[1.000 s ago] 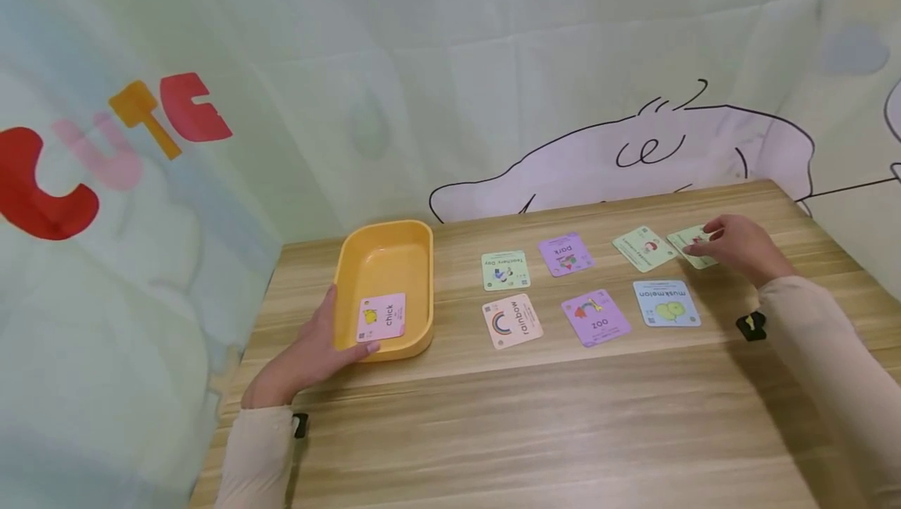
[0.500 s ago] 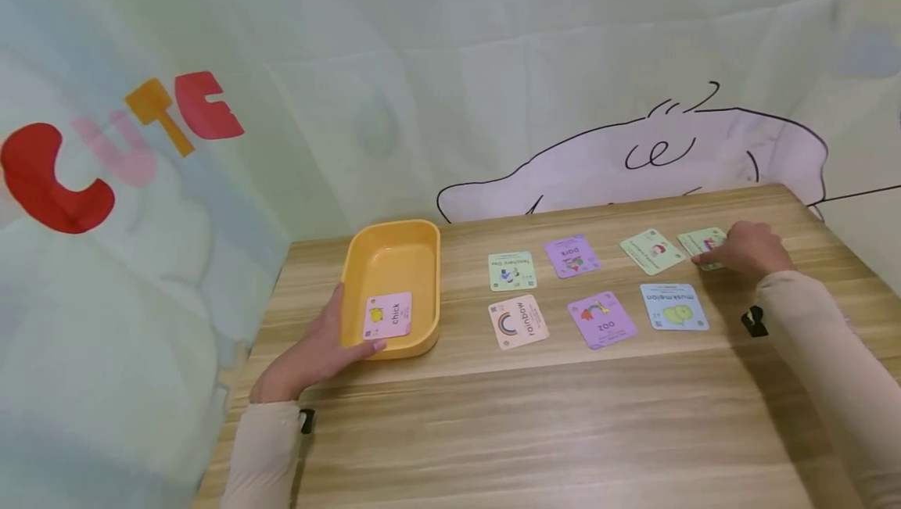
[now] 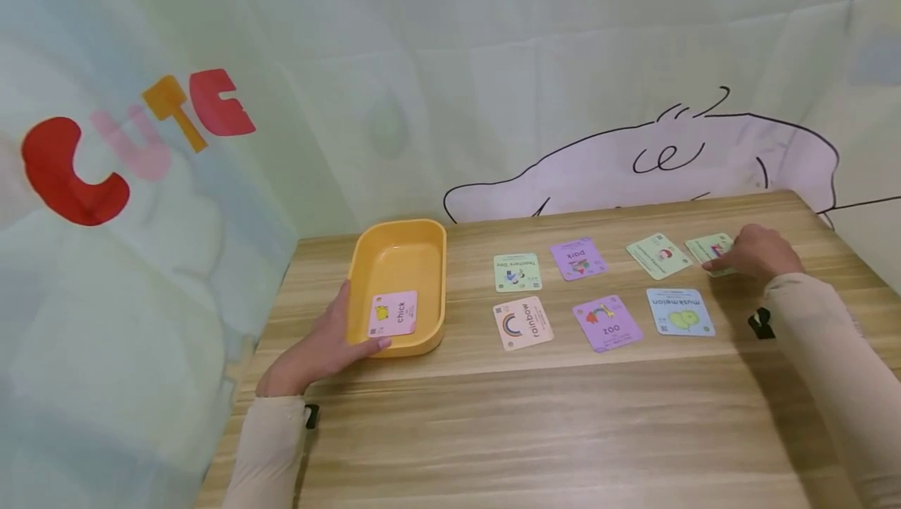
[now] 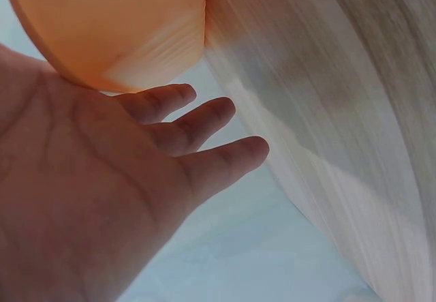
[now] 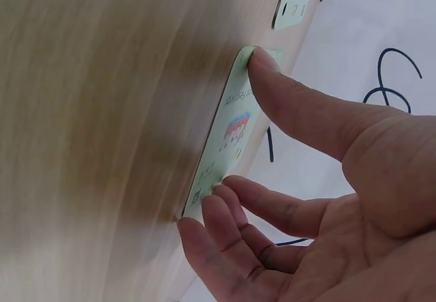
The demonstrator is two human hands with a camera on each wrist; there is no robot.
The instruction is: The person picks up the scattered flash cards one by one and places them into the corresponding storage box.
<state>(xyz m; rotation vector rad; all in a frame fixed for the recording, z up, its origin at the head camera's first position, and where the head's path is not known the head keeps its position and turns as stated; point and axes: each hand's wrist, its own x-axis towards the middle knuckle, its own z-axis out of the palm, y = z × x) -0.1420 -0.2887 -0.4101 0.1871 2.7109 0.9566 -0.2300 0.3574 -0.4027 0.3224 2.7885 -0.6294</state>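
My left hand [image 3: 324,349] holds the near left corner of a yellow plastic tray [image 3: 438,290], thumb over the front rim, other fingers along the left wall. In the left wrist view three fingers [image 4: 228,155] extend loosely beside the tray's wall [image 4: 150,29]. A pink "chick" card [image 3: 394,313] lies inside the tray. At the far right, my right hand [image 3: 763,252] pinches a pale green picture card [image 3: 706,249] by opposite edges, thumb on one, fingertips on the other. The right wrist view shows this card [image 5: 228,125] at the tabletop; whether it is lifted I cannot tell.
Beside it lies another green card [image 3: 658,256]. Toward the tray are purple "park" [image 3: 577,259] and green "Teachers' Day" [image 3: 517,272] cards. Nearer lie "muskmelon" [image 3: 680,312], "zoo" [image 3: 607,323] and "rainbow" [image 3: 523,323] cards. A printed cloth [image 3: 394,87] hangs behind the wooden table [image 3: 535,431].
My right hand has shifted to the right edge of the green card and covers more of that side. The left hand stays on the tray. The head view has shifted slightly.
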